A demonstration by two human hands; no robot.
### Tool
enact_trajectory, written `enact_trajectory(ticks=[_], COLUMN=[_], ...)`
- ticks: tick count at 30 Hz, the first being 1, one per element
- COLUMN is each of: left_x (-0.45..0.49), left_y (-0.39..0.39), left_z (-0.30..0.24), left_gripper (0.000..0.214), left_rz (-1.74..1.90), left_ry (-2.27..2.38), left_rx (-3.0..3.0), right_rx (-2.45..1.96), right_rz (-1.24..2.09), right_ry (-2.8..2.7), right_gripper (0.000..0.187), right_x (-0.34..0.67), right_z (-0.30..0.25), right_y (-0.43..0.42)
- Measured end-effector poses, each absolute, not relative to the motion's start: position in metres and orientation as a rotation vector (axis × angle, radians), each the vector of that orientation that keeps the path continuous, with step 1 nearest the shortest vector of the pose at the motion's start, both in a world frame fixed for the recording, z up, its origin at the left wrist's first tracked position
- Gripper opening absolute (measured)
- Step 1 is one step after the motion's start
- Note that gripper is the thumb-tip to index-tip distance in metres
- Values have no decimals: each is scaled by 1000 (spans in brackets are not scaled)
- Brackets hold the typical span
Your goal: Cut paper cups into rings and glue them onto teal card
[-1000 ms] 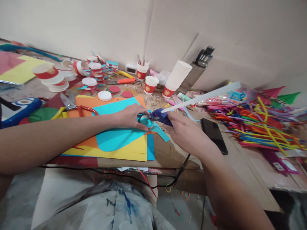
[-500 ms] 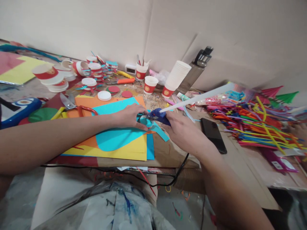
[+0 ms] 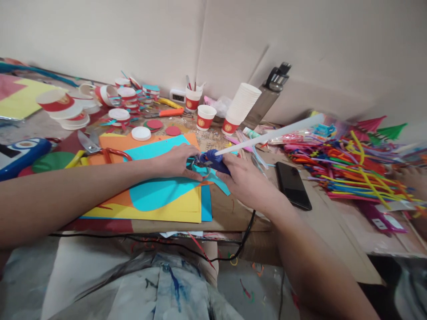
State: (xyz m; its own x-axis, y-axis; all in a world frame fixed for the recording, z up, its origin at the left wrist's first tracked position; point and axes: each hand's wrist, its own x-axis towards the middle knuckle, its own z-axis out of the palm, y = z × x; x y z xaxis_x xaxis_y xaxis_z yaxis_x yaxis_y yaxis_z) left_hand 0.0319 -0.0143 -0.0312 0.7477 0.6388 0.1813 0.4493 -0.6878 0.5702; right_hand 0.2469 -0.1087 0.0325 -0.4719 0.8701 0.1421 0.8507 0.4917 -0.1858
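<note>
A worktable [image 3: 225, 218], partly covered with brown cardboard, carries a turquoise sheet [image 3: 150, 193], by which every other thing is placed here. Well to the right of that sheet spreads a blurred pile of multicoloured pipe cleaners [image 3: 350, 164]. A yellow sheet [image 3: 187, 211] lies under it and shows along its near edge, while an orange sheet [image 3: 113, 142] shows beyond its left and far edges. Behind it and to the right, a grey-tinted drinking bottle [image 3: 260, 106] leans, with a tilted stack of white paper cups [image 3: 245, 104] just in front. From above its right edge, a long white glue stick [image 3: 270, 133] slants up and away to the right. The right hand [image 3: 242, 178], just off its right side, wraps around the handle of a blue hot-glue gun [image 3: 215, 161]; I cannot tell whether the trigger is pressed. The left hand [image 3: 182, 162], over its right part, curls thumb and fingers around the edge of a small piece. Left of it lie red-handled scissors [image 3: 89, 143], partly open; well to its right, a black smartphone [image 3: 293, 186]. Beyond it stand a red-and-white paper cup [image 3: 205, 119], a white round lid [image 3: 141, 133] lying flat, and a red paper disc [image 3: 173, 130]. The turquoise-topped round piece [image 3: 199, 170] sits above its right end, under the nozzle; whether they touch is unclear.
</note>
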Motion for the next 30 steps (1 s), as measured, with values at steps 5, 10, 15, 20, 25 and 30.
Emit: enact_trajectory(ticks=[5, 10, 15, 20, 25, 30], left_x=[33, 33, 32, 32, 33, 32], left_y=[-15, -13, -12, -14, -16, -15], left_z=[-29, -31, -34, -31, -30, -31], left_gripper=[60, 61, 61, 63, 62, 62], left_rz=[441, 439, 460, 461, 453, 464], left_ry=[843, 883, 865, 875, 877, 884], left_rx=[2502, 2511, 2512, 2497, 2501, 2506], right_rx=[-1490, -1569, -1657, -1663, -1725, -1586], right_rz=[182, 181, 91, 45, 84, 185], right_ry=[-2499, -2477, -2486, -2541, -2462, -2416], right_gripper=[20, 27, 27, 26, 27, 25], right_x=[247, 248, 252, 254, 260, 263], right_z=[33, 34, 39, 50, 57, 58], right_y=[-109, -107, -111, -121, -121, -115])
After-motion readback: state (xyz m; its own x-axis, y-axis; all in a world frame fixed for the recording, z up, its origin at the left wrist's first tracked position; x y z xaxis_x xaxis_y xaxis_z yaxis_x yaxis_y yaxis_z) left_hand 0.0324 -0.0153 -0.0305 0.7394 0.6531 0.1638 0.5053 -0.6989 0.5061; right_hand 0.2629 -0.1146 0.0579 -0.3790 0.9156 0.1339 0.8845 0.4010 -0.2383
